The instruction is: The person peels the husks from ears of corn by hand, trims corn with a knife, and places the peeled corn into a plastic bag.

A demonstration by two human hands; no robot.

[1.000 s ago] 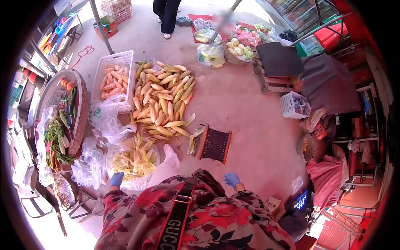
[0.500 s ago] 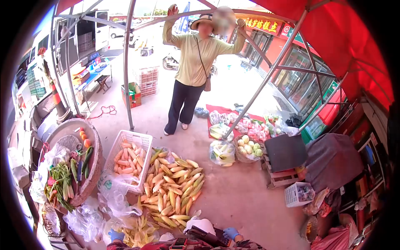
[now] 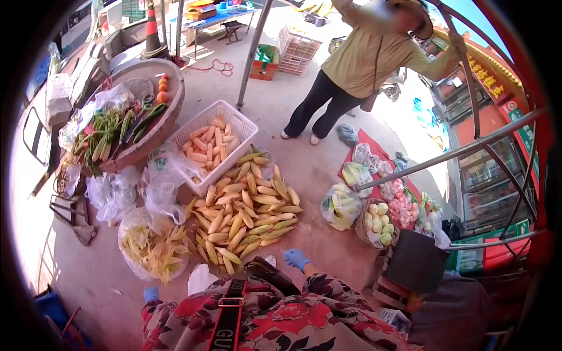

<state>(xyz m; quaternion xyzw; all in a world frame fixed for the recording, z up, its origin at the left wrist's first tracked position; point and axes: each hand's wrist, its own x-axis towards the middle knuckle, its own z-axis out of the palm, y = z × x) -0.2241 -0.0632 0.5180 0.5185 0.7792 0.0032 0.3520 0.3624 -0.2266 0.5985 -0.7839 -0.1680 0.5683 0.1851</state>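
Observation:
My right hand [image 3: 297,259], in a blue glove, hangs past my right knee near the edge of a heap of corn in husks [image 3: 246,213]. Its fingers look loosely extended, and nothing shows in them. My left hand [image 3: 151,293], also blue-gloved, is low at the left beside my leg; its fingers are too small and partly hidden to make out. Close to it lies a clear plastic bag of stripped husks [image 3: 153,245]. A dark bag [image 3: 272,275] rests at my lap, and a strap [image 3: 230,307] crosses my patterned clothing.
A white crate [image 3: 249,126] holds husked corn. To its left is a round stone basin [image 3: 170,120] with greens and tomatoes. A person [image 3: 357,64] stands ahead, one hand on the tent frame. Bagged vegetables [image 3: 341,205] lie at right near a metal pole [image 3: 451,157].
My view has tilted down and swung, bringing my lap and both gloved hands further into the picture. The person ahead now appears nearer the upper right, leaning.

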